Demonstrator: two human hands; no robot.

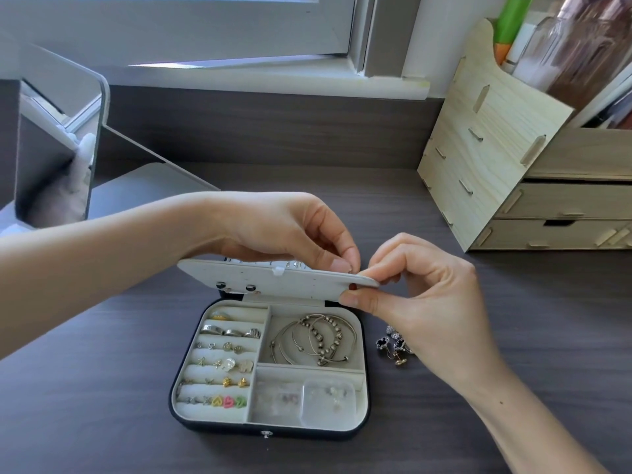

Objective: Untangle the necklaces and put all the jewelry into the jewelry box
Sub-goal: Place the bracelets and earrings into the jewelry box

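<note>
Dark worktop (102, 388) carries open jewelry box (270, 430); left hand (290, 227) pinches pale flap (273, 279) at its top edge, right hand (420, 289) pinches its corner; earrings (393, 344) beside box.

A dark wood-grain desk (102, 388) runs back to a matching dark panel (273, 131) under a pale window sill (273, 77). Daylight falls through the grey-framed window (205, 29) above. A standing mirror (58, 148) sits at the left. At the right stands a light wooden organizer (496, 148) with two drawers (564, 200), and bottles (588, 46) stand in its top.
</note>
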